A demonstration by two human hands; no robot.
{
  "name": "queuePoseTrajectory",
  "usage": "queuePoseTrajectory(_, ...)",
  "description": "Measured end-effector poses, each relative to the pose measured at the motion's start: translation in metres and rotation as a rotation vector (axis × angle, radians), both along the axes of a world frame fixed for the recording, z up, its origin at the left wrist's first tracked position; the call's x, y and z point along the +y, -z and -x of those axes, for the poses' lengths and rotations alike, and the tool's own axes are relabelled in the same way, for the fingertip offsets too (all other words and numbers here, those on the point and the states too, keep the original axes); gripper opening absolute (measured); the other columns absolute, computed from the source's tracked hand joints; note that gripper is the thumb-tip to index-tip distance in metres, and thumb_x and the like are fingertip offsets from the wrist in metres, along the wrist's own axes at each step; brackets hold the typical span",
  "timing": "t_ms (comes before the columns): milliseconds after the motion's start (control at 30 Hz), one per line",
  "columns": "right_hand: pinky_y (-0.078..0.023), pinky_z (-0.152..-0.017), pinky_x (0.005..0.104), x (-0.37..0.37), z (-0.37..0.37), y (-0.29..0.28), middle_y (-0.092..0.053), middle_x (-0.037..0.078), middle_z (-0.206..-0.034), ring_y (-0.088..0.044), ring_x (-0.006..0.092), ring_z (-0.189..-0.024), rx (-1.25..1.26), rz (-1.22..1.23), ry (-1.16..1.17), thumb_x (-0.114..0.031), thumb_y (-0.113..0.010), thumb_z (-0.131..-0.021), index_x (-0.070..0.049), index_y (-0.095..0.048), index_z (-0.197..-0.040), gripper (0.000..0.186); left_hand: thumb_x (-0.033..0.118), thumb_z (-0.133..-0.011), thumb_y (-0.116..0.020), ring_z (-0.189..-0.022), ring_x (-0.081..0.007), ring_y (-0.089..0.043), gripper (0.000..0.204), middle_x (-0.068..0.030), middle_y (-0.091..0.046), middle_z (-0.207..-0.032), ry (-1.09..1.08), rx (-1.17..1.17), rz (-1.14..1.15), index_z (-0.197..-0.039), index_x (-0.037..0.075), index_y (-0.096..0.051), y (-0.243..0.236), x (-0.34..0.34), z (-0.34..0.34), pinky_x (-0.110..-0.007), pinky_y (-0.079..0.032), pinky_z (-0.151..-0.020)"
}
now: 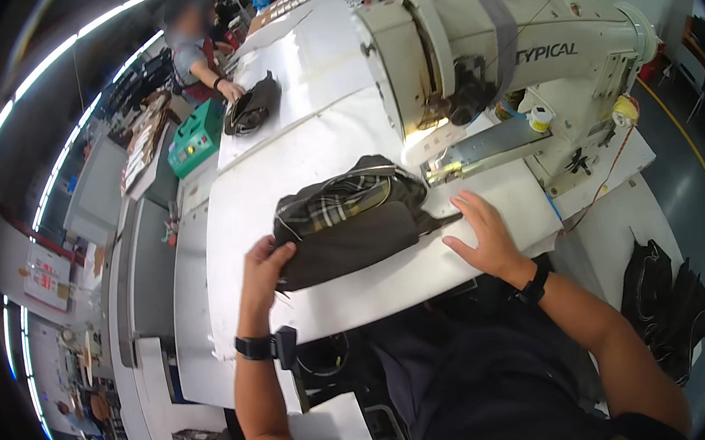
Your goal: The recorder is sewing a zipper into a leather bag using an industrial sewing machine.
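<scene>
pinching the left end of a dark brown zippered pouch [354, 243] between thumb and fingers of the left hand [265, 269]. holding the right hand [488, 237] spread near the tab [439, 224] at the pouch's right end; cannot tell whether touching it. seeing the pouch laid on the white worktable [233, 197], just left of the sewing machine [548, 60], opened onto a plaid lining [343, 208]. seen beyond, near a green box-shaped device [196, 139]: a second dark pouch [252, 111] under a co-worker's hand [230, 91].

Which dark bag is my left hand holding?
The dark bag before the sewing machine, plaid lining showing; your left hand pinches its end. Another bag lies by a co-worker's hand.
</scene>
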State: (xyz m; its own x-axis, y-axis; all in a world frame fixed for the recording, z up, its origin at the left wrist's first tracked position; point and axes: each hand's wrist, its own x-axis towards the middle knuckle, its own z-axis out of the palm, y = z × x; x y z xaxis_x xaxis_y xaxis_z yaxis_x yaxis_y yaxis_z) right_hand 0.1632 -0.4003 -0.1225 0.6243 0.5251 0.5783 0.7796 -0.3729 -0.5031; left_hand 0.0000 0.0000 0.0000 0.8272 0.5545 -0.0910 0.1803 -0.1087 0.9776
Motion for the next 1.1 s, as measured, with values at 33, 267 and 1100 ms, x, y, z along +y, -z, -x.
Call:
queuePoseTrajectory(33,-0.04,-0.115,0.0473,0.004,0.0,0.004,-0.051,0.021,-0.149,-0.05,0.0389,-0.138,0.015,-0.011,0.024,-0.035,-0.079,-0.091,-0.003,-0.054,-0.146,0.068,0.008,-0.091,-0.076,-0.083,-0.0094,-0.066,0.017,-0.0019,-0.073,-0.093,0.028,-0.011,-0.017,-0.107,0.002,-0.072,-0.006,0.006,-0.017,-0.024,-0.053,-0.079)
queuePoseTrajectory(267,-0.046,-0.11,0.0446,0.002,-0.002,-0.006,-0.06,0.019,-0.138,-0.057,0.0363,-0.129,-0.021,0.026,0.044,-0.032,-0.078,-0.091,0.0,-0.059,-0.136,0.059,0.01,-0.097,-0.073,-0.084,-0.0093,-0.064,0.018,-0.0011,-0.071,-0.094,-0.09,-0.494,-0.57,-0.11,-0.002,-0.068,-0.128,0.143,-0.23,-0.023,-0.049,-0.079)
queuePoseTrajectory(1100,-0.048,-0.102,0.0451,0.003,-0.006,0.012,-0.069,0.017,-0.115,-0.063,0.0353,-0.114,-0.068,-0.034,-0.017,-0.031,-0.076,-0.091,-0.001,-0.067,-0.119,0.042,0.024,-0.107,-0.056,-0.072,-0.0269,-0.07,0.035,-0.0139,-0.069,-0.086,0.791,-0.97,0.449,-0.085,0.001,-0.071,-0.141,-0.324,0.035,-0.035,-0.059,-0.066)
